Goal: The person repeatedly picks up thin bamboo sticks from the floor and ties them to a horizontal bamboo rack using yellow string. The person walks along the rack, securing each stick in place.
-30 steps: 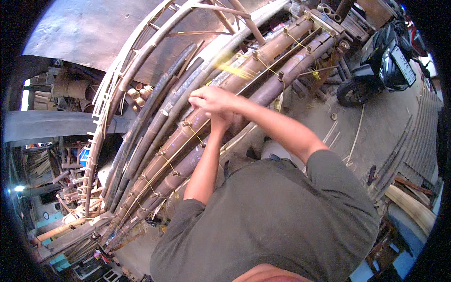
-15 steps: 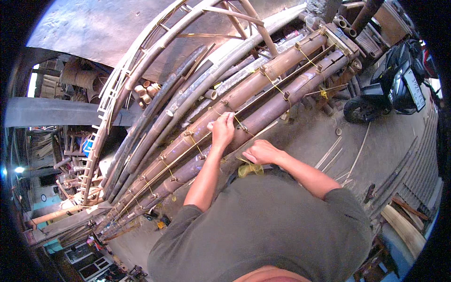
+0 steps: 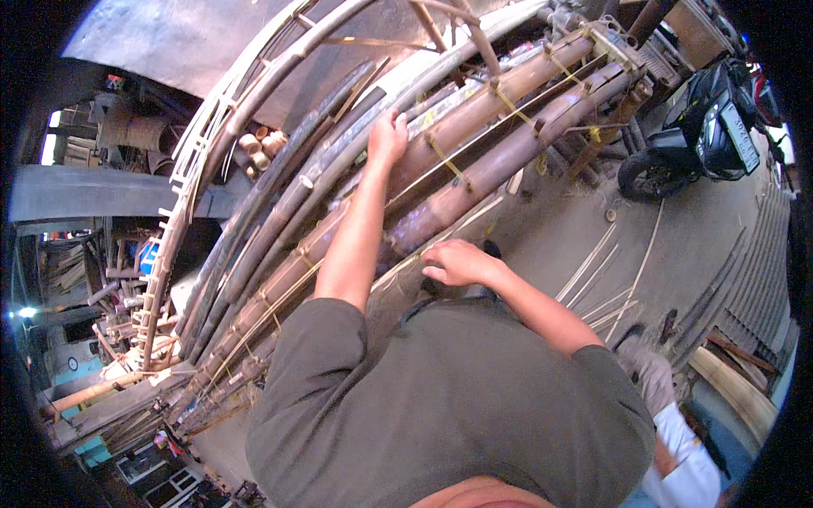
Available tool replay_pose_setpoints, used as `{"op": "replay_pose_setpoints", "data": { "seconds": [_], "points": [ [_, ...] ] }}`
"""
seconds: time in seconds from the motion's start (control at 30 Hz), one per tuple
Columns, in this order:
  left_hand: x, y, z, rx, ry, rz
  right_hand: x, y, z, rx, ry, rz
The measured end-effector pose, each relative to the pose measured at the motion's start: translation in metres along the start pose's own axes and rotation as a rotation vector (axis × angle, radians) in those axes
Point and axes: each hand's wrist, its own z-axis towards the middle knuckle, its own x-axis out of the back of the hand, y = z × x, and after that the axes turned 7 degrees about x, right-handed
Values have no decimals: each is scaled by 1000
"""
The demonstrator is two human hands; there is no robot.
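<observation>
Two long brown bamboo poles run side by side across the view, the far pole (image 3: 461,118) and the near pole (image 3: 457,203). Yellow strips (image 3: 446,158) cross between them at intervals. My left hand (image 3: 388,135) is stretched out past the far pole, fingers closed; whatever is in them is too small to make out. On the near side of the near pole, my right hand (image 3: 457,262) hovers in front of my body with its fingers curled in. What it grips, if anything, is hidden.
A curved bamboo frame (image 3: 190,203) and more dark poles (image 3: 271,203) lie beyond. To the right stands a black motorcycle (image 3: 711,127), with thin strips (image 3: 589,271) on the floor. A person in a white top (image 3: 690,457) is close behind my right side.
My left hand has gone from between the poles to beyond the far one. My right hand has shifted slightly left. The yellow bundle below it is out of sight. A person has appeared at lower right.
</observation>
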Motion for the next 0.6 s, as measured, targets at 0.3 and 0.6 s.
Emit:
{"op": "replay_pose_setpoints", "data": {
  "seconds": [0.3,0.6],
  "points": [
    [118,-84,-154,42,-584,70,-55,-58,82,-177,1426,1728],
    [89,-82,-174,-19,-187,180,48,-50,202,-141,490,-434]
  ]
}}
